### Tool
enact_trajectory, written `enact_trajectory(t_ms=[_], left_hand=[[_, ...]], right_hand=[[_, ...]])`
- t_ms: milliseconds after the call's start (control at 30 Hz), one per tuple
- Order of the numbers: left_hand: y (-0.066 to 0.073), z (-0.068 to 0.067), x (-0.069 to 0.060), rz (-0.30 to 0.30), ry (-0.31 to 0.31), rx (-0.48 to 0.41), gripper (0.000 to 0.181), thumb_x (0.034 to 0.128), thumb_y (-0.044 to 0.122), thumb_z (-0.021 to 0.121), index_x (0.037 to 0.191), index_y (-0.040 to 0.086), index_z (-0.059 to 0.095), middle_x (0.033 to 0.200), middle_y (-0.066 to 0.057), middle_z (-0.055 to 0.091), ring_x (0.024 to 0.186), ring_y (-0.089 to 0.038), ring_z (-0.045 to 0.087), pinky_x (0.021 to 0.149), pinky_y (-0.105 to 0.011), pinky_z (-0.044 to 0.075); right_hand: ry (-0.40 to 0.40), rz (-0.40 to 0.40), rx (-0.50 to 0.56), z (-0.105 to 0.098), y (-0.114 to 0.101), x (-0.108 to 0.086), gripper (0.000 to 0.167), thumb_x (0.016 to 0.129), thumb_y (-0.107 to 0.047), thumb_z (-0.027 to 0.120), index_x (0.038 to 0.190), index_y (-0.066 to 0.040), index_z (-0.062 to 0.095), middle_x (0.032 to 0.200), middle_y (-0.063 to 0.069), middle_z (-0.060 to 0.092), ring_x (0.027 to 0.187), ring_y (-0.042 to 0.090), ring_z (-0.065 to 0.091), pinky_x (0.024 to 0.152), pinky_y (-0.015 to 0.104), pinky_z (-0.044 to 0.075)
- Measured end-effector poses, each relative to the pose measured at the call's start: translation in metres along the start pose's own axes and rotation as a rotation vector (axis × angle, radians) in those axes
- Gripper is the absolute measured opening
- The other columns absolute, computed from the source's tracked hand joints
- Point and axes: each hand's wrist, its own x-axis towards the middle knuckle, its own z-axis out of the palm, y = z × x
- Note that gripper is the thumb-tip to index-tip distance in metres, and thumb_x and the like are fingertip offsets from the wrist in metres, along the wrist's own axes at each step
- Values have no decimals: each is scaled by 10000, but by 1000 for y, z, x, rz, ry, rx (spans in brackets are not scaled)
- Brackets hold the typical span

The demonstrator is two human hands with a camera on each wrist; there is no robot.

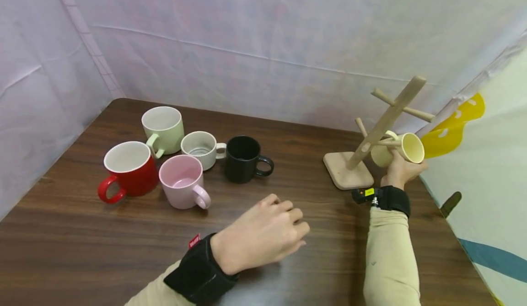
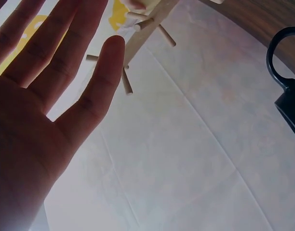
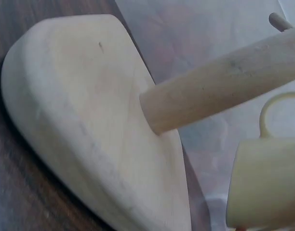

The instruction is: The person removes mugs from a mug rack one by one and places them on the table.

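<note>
At the right side of the table, my right hand holds a pale yellow mug tipped on its side against a lower peg of the wooden mug tree. The mug's handle is uppermost, beside the peg; whether the peg passes through it I cannot tell. The right wrist view shows the yellow mug apart from the thick post, with most of the hand out of frame. Over the front middle of the table hovers my left hand, empty, its fingers loosely bent; the left wrist view shows its palm and spread fingers.
On the left half of the table stand a red mug, a pale green mug, a pink mug, a small white cup and a black mug. White cloth hangs behind; a yellow shape is beyond the tree.
</note>
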Motion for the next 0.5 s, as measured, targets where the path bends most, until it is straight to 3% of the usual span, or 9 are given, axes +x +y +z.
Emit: enact_trajectory(t_ms=[167,500], left_hand=[[-1,1,0,-3,11,8,188,970,394,676,960,212,721,977,59,689,899,-125,632,767,-297,487],[0,0,0,3,0,0,194,979,396,665,949,211,714,951,60,682,883,-123,629,739,-290,473]], right_hand=[[70,-10,-101,-9,-4,-4,911,710,79,847,1440,-156,356,1417,-15,474,1283,85,447,986,129,365],[180,-108,-269,-36,-13,-14,934,659,-11,901,1420,-161,380,1405,-11,498,1279,94,447,1023,130,295]])
